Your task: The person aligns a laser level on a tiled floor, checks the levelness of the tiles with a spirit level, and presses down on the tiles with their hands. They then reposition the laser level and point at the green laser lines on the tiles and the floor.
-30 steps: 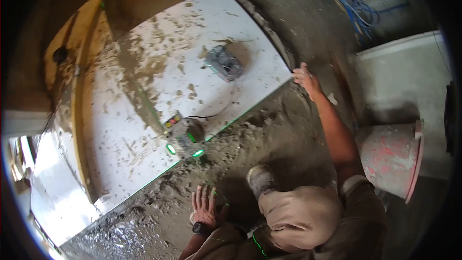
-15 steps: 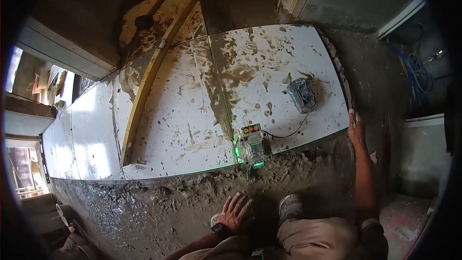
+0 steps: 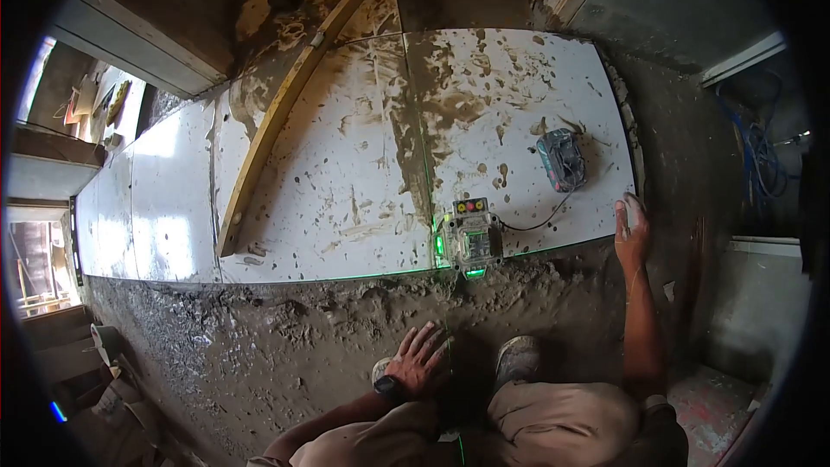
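Observation:
My left hand (image 3: 420,361), with a dark watch on the wrist, is spread over the grey wet mortar (image 3: 337,342) in front of my knees, holding nothing. At the right end of the white, mud-spattered tiles (image 3: 346,199) is my right hand (image 3: 633,220), fingers raised and apart near the tile corner, with nothing in it that I can see. A laser level (image 3: 471,238) stands at the near tile edge and casts green lines along the edge and across the tiles. Its cable runs to a battery pack (image 3: 561,160) lying on the right tile.
A long yellow straightedge (image 3: 285,104) lies across the tiles on the left. My shoe (image 3: 519,357) rests on the mortar. Blue cables (image 3: 759,151) hang at the right, beyond a grey wall panel. Debris (image 3: 112,372) lies at the lower left.
The view has shifted, so the tiles and tools appear higher and further right. My right hand's fingers have parted at the tile corner. My left hand remains spread.

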A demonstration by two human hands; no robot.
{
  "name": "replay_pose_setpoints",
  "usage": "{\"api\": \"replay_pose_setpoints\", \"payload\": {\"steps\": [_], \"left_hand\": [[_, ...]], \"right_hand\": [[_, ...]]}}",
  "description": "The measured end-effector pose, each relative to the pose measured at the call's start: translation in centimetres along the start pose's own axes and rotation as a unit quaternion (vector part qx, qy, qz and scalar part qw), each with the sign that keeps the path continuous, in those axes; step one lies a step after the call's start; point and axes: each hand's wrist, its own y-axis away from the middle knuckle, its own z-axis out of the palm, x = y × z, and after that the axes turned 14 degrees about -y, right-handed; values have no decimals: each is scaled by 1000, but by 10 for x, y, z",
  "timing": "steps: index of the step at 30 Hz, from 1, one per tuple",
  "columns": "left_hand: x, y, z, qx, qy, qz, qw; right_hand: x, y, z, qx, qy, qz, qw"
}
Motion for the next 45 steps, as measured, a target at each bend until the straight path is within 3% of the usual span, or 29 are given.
{"api": "replay_pose_setpoints", "payload": {"steps": [2, 4, 8, 10, 12, 15, 21, 30, 45], "left_hand": [[1, 0, 0, 4, -2, 2, 1000], [0, 0, 1, 5, 4, 0, 1000], [0, 1, -2, 30, 22, -3, 999], [-9, 3, 9, 93, 31, 16, 995], [-18, -5, -4, 76, -12, 19, 997], [-29, -29, -31, 197, -32, -48, 979], [-61, -85, -72, 209, -106, -162, 959], [-86, -117, -56, 169, -119, -109, 972], [-98, -118, -54, 193, -97, -82, 973]], "right_hand": [[-11, 7, 7, 14, -1, -80, 997], [-30, 18, 16, 4, -18, -89, 996], [-72, 48, 42, -91, -78, -169, 978], [-84, 61, 60, -104, -104, -203, 968], [-97, 72, 74, -147, -105, -221, 958], [-112, 79, 89, -162, -103, -249, 949], [-130, 82, 105, -190, -62, -227, 953], [-134, 78, 120, -211, -19, -208, 955], [-124, 78, 125, -219, -69, -208, 951]]}}
